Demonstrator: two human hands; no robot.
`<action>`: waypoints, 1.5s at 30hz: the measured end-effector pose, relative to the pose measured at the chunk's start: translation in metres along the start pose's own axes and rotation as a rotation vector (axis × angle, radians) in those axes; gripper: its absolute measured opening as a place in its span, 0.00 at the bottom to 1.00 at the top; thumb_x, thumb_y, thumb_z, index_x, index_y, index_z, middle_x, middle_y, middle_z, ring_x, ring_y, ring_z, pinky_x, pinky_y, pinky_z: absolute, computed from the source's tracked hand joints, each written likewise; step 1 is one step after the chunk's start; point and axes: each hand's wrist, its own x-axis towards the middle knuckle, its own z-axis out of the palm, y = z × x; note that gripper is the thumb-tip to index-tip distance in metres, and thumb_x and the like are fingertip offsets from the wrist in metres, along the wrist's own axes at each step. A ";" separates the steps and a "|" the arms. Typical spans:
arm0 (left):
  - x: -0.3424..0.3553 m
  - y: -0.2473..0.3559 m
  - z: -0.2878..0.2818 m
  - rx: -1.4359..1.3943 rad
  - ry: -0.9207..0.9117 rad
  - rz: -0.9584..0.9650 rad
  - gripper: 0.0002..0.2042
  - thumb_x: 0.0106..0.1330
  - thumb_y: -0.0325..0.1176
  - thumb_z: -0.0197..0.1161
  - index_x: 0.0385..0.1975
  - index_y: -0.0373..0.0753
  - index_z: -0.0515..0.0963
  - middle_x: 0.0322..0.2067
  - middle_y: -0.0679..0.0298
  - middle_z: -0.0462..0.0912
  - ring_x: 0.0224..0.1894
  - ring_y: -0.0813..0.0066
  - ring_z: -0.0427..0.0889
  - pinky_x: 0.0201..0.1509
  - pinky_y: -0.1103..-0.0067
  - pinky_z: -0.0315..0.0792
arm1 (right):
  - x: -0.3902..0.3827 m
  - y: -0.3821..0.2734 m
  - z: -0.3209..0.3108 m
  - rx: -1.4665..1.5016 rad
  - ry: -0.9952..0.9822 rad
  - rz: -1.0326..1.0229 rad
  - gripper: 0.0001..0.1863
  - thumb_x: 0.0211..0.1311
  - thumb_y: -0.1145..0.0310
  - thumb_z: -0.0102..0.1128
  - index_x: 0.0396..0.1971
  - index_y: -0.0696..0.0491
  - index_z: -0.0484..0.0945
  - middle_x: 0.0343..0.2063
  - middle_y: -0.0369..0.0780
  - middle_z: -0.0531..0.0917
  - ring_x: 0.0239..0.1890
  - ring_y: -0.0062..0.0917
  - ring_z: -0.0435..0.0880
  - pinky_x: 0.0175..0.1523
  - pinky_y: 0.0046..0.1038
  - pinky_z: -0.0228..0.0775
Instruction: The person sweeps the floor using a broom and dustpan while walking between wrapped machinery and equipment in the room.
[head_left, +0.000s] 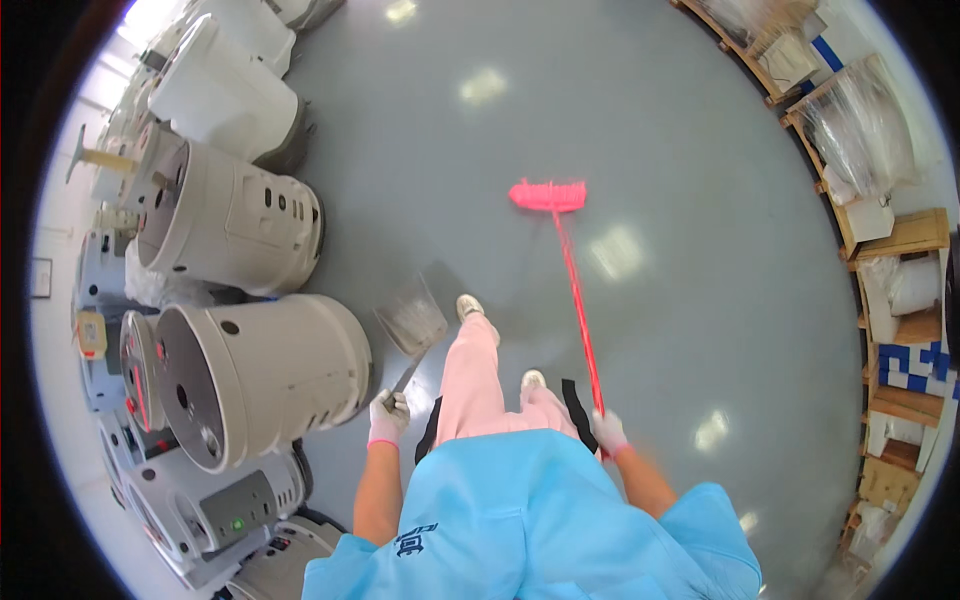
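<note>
My left hand (389, 415), in a white glove with a pink cuff, is closed round the dark handle of a dustpan (413, 318). The pan is greyish and hangs just ahead of that hand, left of my forward foot. My right hand (609, 431), gloved the same way, grips the red stick of a broom (577, 290). From there the stick runs forward to a bright pink broom head (547, 196) at the floor. Part of the right hand's fingers is hidden by the stick and the glove.
Large off-white cylindrical machines (265, 375) stand in rows along the left, the nearest close to the dustpan. Along the right run wooden pallets (905, 235) bearing plastic-wrapped goods (858, 125) and boxes. Grey glossy floor (690, 290) lies between, with light reflections on it.
</note>
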 end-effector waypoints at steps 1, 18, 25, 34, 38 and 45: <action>-0.002 -0.010 -0.009 -0.021 -0.006 -0.004 0.07 0.59 0.33 0.49 0.20 0.42 0.67 0.17 0.64 0.71 0.19 0.76 0.73 0.14 0.86 0.65 | -0.026 0.055 0.006 0.019 0.023 -0.007 0.25 0.54 0.52 0.43 0.31 0.63 0.71 0.30 0.56 0.76 0.38 0.48 0.75 0.41 0.41 0.65; -0.052 -0.156 -0.221 -0.289 0.183 0.052 0.07 0.57 0.32 0.49 0.20 0.40 0.65 0.17 0.64 0.69 0.18 0.75 0.71 0.13 0.86 0.63 | -0.138 0.201 -0.140 -0.518 -0.042 -0.075 0.21 0.46 0.55 0.52 0.23 0.62 0.75 0.22 0.53 0.77 0.30 0.44 0.77 0.37 0.38 0.68; -0.096 -0.209 -0.275 -0.506 0.264 0.131 0.07 0.58 0.33 0.47 0.21 0.40 0.65 0.16 0.64 0.69 0.17 0.75 0.71 0.14 0.85 0.63 | 0.051 -0.053 -0.073 -0.625 -0.108 -0.733 0.22 0.55 0.55 0.46 0.26 0.63 0.73 0.26 0.55 0.76 0.32 0.48 0.75 0.37 0.41 0.65; -0.144 -0.303 -0.329 -0.785 0.221 0.168 0.06 0.59 0.34 0.47 0.24 0.40 0.67 0.18 0.65 0.69 0.19 0.78 0.70 0.15 0.86 0.64 | 0.050 -0.206 0.068 -0.451 -0.322 -0.563 0.20 0.56 0.56 0.44 0.24 0.61 0.73 0.12 0.44 0.75 0.12 0.30 0.75 0.19 0.32 0.67; -0.145 -0.340 -0.357 -0.807 0.202 0.178 0.05 0.59 0.34 0.47 0.24 0.41 0.67 0.17 0.65 0.69 0.18 0.77 0.70 0.14 0.86 0.64 | 0.058 -0.075 0.035 -0.646 -0.194 -0.632 0.21 0.56 0.54 0.44 0.30 0.58 0.74 0.23 0.50 0.78 0.26 0.40 0.78 0.32 0.37 0.69; -0.126 -0.386 -0.388 -0.772 0.203 0.138 0.06 0.58 0.34 0.47 0.20 0.43 0.65 0.14 0.65 0.68 0.16 0.77 0.71 0.12 0.86 0.62 | -0.014 0.245 -0.109 -0.681 -0.126 -0.538 0.21 0.55 0.55 0.44 0.33 0.58 0.74 0.29 0.52 0.77 0.36 0.45 0.75 0.41 0.39 0.66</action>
